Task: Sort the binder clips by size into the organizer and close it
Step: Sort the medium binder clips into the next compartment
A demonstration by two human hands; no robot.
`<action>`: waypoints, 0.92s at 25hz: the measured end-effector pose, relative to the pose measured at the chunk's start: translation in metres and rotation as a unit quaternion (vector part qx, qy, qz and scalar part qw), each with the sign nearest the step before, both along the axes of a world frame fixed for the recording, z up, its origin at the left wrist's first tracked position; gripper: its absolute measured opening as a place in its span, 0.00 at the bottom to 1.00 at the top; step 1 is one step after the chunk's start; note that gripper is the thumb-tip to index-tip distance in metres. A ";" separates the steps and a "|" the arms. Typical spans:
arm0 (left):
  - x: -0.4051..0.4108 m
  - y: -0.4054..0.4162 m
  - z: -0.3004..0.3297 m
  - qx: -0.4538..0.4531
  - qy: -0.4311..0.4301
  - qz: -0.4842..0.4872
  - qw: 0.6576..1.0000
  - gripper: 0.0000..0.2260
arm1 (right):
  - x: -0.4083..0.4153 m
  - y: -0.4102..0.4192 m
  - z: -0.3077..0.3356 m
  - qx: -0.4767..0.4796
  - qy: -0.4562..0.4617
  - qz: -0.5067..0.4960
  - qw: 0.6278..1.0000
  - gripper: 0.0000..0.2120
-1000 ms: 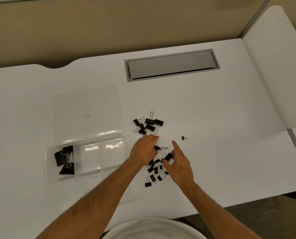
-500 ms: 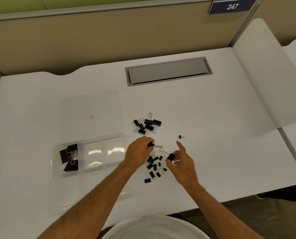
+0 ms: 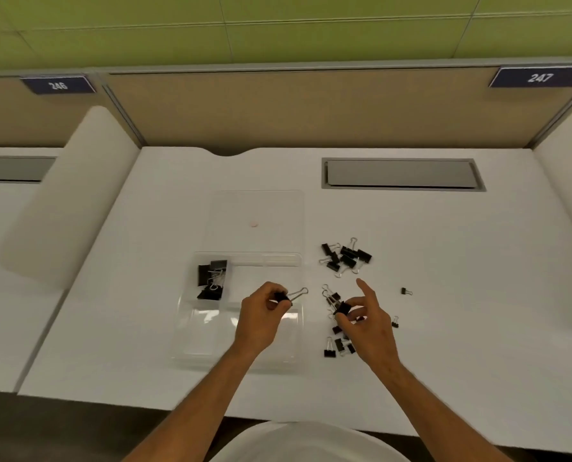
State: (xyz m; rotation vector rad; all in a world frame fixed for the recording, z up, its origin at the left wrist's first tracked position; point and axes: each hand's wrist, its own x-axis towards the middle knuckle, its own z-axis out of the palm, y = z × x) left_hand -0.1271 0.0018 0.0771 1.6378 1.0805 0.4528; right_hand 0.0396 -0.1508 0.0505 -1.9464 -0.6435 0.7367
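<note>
Sorting barely begun, most clips loose on the desk

Head view: my left hand [image 3: 261,311] is over the clear organizer [image 3: 191,345], thumb and fingers pinched together on a medium binder clip [image 3: 289,296] whose wire handles stick out to the right. It hangs above the middle-to-right part of the tray; I cannot tell which compartment lies beneath. My right hand [image 3: 367,323] sits over the near pile, thumb and middle fingers clamped on another black clip [image 3: 343,308], index finger pointing free.

Done so far, as I judge it: only the far-left compartment holds anything, a small heap of large clips [image 3: 211,281]. The other compartments look bare. The organizer's lid [image 3: 258,211] lies open and flat on the desk [image 3: 477,261] behind the tray.

Left to do: a cluster of medium clips [image 3: 344,256] waits beyond my right hand, a scatter of small clips [image 3: 336,345] lies just beside and under it, and 2 tiny strays sit apart to the right, 1 farther off [image 3: 405,291] and 1 nearer [image 3: 395,323]. All of these need placing, then the lid must be folded over and shut. I would call the job under halfway.
</note>
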 end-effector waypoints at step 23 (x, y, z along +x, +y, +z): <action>-0.051 0.113 -0.034 -0.019 0.115 0.021 0.993 0.05 | -0.100 0.044 -0.008 -0.007 -0.036 -0.057 0.998 0.35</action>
